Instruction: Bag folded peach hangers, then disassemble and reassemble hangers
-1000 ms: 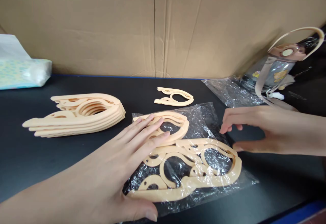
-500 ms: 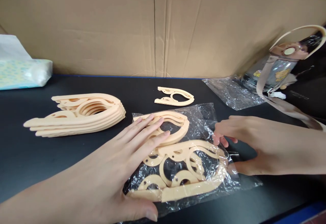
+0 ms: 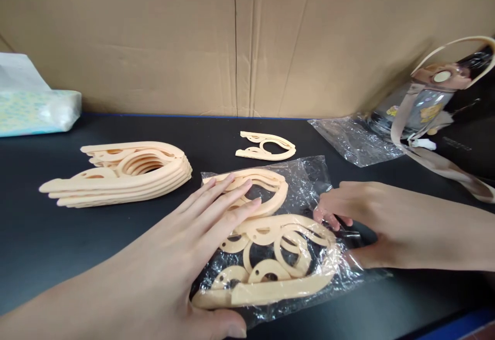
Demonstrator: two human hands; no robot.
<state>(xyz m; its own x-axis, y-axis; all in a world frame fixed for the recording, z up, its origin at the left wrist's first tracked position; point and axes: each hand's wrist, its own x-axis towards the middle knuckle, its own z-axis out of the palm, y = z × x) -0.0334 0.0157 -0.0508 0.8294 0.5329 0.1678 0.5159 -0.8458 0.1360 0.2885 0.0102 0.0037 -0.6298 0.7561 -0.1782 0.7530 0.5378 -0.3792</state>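
A clear plastic bag (image 3: 305, 185) lies before me with beige folding hangers in it. One folded hanger (image 3: 276, 206) is at its far side, and a larger one (image 3: 282, 291) sits nearer to me. My left hand (image 3: 193, 242) rests flat on the bag's left part, fingers spread over the far hanger and thumb by the near edge. At the bag's right end is my right hand (image 3: 359, 224), its fingers curled in and its thumb low against the crinkled plastic, around the rounded end of the near hanger. Part of its grip is hidden.
On the left stands a stack of several folded hangers (image 3: 116, 177). A single folded hanger (image 3: 266, 146) lies behind the bag. Another clear bag (image 3: 348, 139) and a strapped water bottle (image 3: 421, 108) are at the right. A tissue pack (image 3: 42, 110) sits far left, before a cardboard wall (image 3: 154, 41).
My right hand has shifted slightly left, and the near hanger has slid a little left within the bag. My left hand stays nearly in place.
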